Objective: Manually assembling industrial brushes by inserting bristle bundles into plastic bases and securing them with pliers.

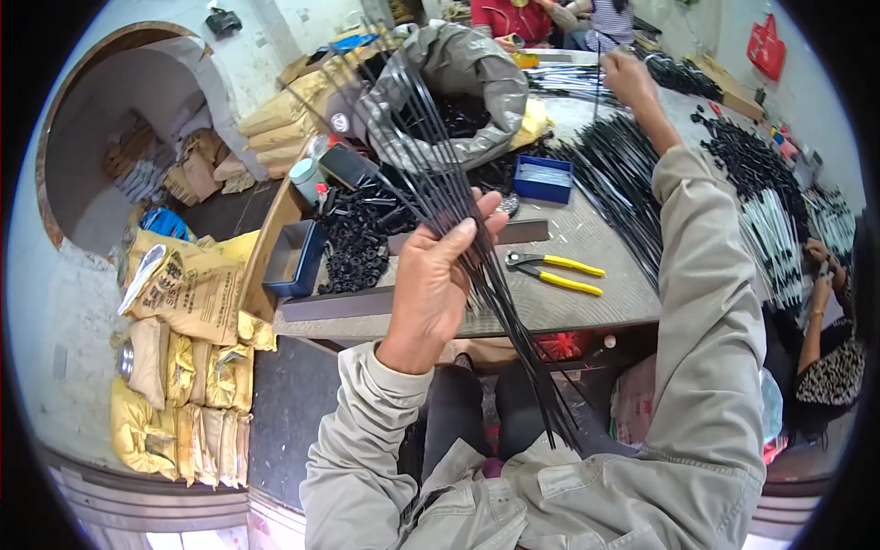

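My left hand [438, 266] is closed round a fanned bundle of thin black rods [513, 316], held slanting over the table's near edge. Farther off, my right hand [632, 81] is raised with fingers pinched on a single thin black rod [598, 87], which hangs upright. Below my right forearm lies a large pile of black rods [610, 174]. Yellow-handled pincers [564, 272] rest on the table to the right of my left hand. Left of that hand is a heap of small black plastic parts [353, 252].
A blue box [543, 180] and an open grey sack [500, 78] stand behind my left hand. An open dark blue bin [295, 258] sits at the table's left end, near stacked yellow-brown sacks [197, 284]. Other people work at the far side and the right [819, 293].
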`<action>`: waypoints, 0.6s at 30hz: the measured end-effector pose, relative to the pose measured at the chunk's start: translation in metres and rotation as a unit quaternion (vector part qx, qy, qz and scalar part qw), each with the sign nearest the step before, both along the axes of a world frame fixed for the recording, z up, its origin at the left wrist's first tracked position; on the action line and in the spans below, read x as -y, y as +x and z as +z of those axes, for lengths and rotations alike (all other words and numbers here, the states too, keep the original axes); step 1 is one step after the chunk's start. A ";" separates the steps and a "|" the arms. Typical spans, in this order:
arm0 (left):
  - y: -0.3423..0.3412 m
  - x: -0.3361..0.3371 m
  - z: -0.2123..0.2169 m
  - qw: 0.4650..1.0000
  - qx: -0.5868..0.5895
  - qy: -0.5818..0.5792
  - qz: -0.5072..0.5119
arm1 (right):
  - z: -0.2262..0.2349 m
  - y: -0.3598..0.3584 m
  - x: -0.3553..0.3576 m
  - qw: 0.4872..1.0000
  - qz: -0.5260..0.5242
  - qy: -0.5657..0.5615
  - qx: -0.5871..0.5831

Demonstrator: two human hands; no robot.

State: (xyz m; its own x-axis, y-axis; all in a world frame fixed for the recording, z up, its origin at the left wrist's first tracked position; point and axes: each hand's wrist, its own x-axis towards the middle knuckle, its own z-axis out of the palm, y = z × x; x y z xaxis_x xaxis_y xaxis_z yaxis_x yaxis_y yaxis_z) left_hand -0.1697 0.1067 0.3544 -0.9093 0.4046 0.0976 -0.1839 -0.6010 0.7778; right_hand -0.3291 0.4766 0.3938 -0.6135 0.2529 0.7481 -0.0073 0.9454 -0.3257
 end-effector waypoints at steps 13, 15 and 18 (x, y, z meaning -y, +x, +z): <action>0.002 0.000 -0.003 1.000 -0.011 0.000 0.024 | -0.136 0.123 -0.002 0.983 -0.035 0.076 0.162; 0.004 -0.002 -0.008 1.000 -0.029 0.002 0.005 | -0.155 0.161 0.010 0.960 -0.058 0.127 0.243; 0.011 -0.003 -0.012 1.000 -0.022 0.004 -0.002 | -0.130 0.196 0.065 0.983 0.041 0.120 0.130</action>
State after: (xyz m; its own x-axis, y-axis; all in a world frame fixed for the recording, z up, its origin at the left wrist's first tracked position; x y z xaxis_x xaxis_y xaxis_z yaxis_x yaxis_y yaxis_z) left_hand -0.1587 0.1102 0.3420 -0.9026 0.4070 0.1402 -0.1523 -0.6066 0.7803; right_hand -0.1329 0.4120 0.2634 -0.8033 0.0300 0.5949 -0.0328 0.9950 -0.0945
